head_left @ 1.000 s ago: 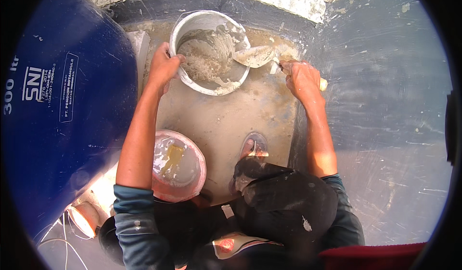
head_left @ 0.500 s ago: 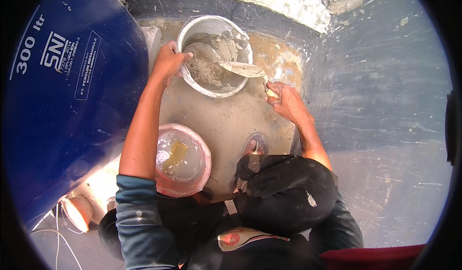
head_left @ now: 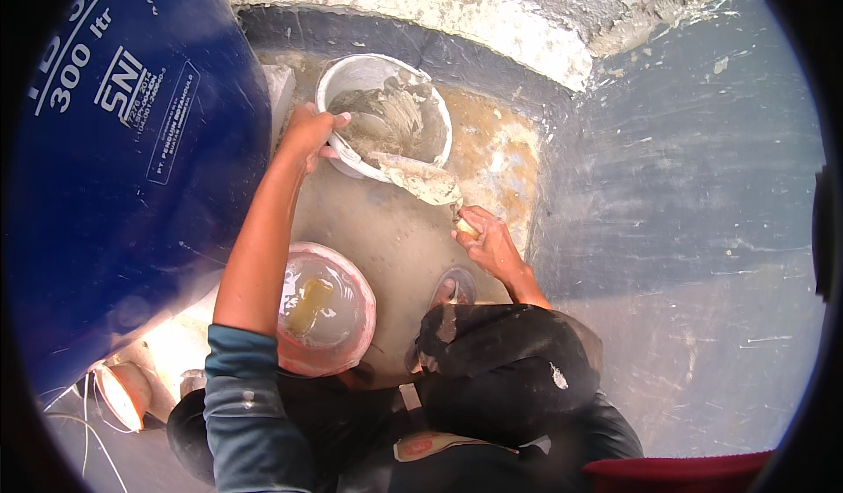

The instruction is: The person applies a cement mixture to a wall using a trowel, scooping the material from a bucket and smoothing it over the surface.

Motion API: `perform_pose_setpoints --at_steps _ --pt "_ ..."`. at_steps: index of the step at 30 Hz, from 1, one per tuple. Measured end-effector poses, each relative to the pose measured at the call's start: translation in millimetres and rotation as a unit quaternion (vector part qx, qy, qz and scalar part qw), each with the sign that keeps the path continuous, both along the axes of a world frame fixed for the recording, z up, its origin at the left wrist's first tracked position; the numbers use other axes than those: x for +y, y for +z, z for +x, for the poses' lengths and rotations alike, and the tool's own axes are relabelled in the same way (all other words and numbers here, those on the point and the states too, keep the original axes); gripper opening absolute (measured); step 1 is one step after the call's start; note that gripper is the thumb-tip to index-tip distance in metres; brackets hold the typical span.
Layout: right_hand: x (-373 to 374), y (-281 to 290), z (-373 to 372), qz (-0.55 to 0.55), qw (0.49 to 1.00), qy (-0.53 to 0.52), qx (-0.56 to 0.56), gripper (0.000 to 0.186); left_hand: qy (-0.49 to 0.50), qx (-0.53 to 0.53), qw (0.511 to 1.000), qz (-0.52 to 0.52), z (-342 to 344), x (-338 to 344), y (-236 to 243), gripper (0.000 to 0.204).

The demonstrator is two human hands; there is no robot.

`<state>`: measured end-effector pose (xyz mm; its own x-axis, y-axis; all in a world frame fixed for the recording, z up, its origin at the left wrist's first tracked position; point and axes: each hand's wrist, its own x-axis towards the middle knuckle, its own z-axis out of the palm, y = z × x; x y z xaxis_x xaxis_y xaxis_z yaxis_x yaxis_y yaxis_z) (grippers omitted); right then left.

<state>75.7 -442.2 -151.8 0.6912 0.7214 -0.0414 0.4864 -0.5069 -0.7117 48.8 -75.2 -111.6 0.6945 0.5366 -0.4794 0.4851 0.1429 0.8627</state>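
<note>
My left hand (head_left: pixel 312 131) is closed on the left rim of a white bucket (head_left: pixel 442 115), which holds wet grey mortar (head_left: pixel 391 114). My right hand (head_left: pixel 483 234) grips the pale yellow handle of a trowel (head_left: pixel 418 179); its mortar-smeared blade lies at the bucket's near right rim. Closer to my body stands a pink basin (head_left: pixel 356 295) of cloudy water with a yellow object (head_left: pixel 309 307) in it, too blurred to name.
A large blue tank (head_left: pixel 123 221) fills the left side. A dark painted wall (head_left: pixel 685 212) rises at the right. A rough whitewashed ledge (head_left: pixel 439 8) runs across the back. An orange container (head_left: pixel 120 395) and white cords lie at lower left. My sandalled foot (head_left: pixel 452 287) is below my right hand.
My right hand and the trowel have moved left and toward my body, from the bucket's right side to its near rim. My left hand has stayed on the bucket.
</note>
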Motion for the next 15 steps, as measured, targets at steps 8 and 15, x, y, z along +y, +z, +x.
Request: perform_pose_setpoints --at_steps 8,15 --pt "85 83 70 -0.242 0.928 0.14 -0.248 0.02 -0.228 0.01 0.958 0.175 -4 -23 34 0.035" --pt "128 32 59 -0.404 0.884 0.196 -0.128 0.022 -0.088 -0.119 0.949 0.277 -2 -51 8 0.04"
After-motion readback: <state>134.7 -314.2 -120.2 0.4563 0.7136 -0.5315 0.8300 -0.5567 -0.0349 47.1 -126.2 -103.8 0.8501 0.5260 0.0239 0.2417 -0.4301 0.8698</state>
